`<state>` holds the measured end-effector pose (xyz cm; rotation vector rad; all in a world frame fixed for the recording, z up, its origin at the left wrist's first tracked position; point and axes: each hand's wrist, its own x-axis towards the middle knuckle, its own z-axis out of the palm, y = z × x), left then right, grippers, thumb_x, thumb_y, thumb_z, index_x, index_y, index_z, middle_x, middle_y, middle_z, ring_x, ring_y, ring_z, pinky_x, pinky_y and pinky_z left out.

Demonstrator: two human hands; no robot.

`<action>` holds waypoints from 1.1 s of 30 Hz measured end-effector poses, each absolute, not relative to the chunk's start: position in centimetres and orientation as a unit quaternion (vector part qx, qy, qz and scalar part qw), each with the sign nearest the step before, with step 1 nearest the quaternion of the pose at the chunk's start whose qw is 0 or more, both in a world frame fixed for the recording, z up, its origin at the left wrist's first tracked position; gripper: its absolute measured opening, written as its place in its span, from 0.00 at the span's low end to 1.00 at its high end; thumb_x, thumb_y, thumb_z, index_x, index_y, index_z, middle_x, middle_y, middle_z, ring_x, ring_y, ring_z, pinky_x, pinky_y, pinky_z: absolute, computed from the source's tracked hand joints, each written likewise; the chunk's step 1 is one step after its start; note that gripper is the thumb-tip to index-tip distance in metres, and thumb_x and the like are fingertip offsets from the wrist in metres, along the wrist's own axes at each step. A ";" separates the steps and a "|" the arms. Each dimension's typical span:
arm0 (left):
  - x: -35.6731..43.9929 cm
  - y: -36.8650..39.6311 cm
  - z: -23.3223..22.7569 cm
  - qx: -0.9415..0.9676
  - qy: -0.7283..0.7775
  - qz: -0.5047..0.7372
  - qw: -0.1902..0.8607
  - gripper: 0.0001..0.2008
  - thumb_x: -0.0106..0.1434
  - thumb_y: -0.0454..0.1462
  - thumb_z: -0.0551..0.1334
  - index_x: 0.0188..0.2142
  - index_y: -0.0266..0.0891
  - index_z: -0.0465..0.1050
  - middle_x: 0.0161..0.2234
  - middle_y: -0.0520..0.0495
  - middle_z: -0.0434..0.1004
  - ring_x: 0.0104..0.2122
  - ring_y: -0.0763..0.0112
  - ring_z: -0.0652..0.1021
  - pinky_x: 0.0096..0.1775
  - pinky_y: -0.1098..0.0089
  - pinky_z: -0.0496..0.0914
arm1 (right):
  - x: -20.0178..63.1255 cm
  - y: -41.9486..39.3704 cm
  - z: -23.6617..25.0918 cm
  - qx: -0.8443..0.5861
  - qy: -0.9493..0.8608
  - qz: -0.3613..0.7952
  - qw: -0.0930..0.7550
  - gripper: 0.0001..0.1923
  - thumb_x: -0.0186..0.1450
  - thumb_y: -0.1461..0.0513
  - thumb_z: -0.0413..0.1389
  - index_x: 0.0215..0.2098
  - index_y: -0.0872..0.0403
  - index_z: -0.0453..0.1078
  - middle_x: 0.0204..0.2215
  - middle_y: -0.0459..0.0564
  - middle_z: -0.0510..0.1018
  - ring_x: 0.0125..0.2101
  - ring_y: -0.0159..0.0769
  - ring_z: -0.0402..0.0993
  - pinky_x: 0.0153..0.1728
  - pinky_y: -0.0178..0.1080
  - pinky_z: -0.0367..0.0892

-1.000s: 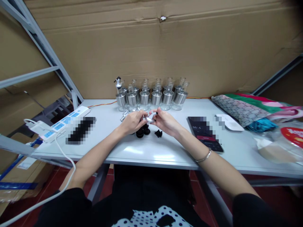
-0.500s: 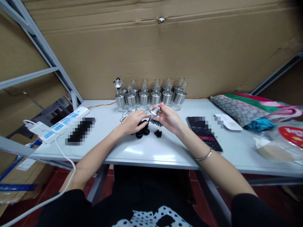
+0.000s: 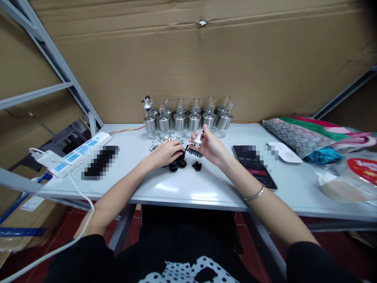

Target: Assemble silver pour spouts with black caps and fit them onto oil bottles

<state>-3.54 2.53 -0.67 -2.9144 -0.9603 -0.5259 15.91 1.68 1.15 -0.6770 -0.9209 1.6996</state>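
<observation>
Pinched between the thumb and fingertips of the right hand (image 3: 209, 146), a small silver spout fitting (image 3: 198, 138) is held just above the white table (image 3: 188, 188), its nozzle tilted up and away. The left hand (image 3: 167, 151) is lowered, palm down, onto a cluster of black caps (image 3: 178, 162); whether its fingers are closed on one cannot be told, since the hand covers them. Just right of the caps lie a row of black comb-like pieces (image 3: 193, 151) and a small heap of black bits (image 3: 196, 166). More silver fittings (image 3: 157, 142) are scattered beside the left hand. Behind both hands stands a row of glass bottles with metal collars (image 3: 188, 119); only the leftmost appears to be topped with a spout. A phone (image 3: 255, 166) rests further right, a power strip (image 3: 78, 152) far left. For a clean fit, the fitting is best kept steady and upright while a single cap is separated from the cluster, so neighbouring caps are not knocked off.
</observation>
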 end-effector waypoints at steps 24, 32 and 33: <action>-3.7 2.4 -0.2 -0.907 -0.323 -0.259 0.072 0.09 0.68 0.38 0.51 0.41 0.36 0.66 0.40 0.44 0.74 0.40 0.66 0.74 0.42 0.66 0.63 | 15.5 1.6 0.5 -0.350 -0.379 0.706 0.485 0.21 0.57 0.44 0.57 0.24 0.52 0.66 0.24 0.43 0.73 0.31 0.33 0.72 0.35 0.37 0.68; -3.7 2.3 0.0 -0.856 -0.342 -0.373 0.109 0.13 0.69 0.42 0.48 0.39 0.37 0.64 0.37 0.44 0.73 0.37 0.68 0.73 0.41 0.66 0.63 | 15.4 1.6 0.5 -0.365 -0.376 0.708 0.473 0.20 0.59 0.45 0.56 0.24 0.53 0.67 0.24 0.44 0.73 0.31 0.33 0.73 0.30 0.36 0.68; -3.7 2.3 0.0 -0.851 -0.344 -0.381 0.107 0.13 0.69 0.43 0.48 0.39 0.37 0.64 0.37 0.44 0.73 0.36 0.68 0.73 0.40 0.66 0.63 | 15.3 1.5 0.4 -0.359 -0.377 0.715 0.467 0.20 0.59 0.45 0.56 0.24 0.53 0.66 0.23 0.45 0.73 0.31 0.34 0.74 0.30 0.36 0.68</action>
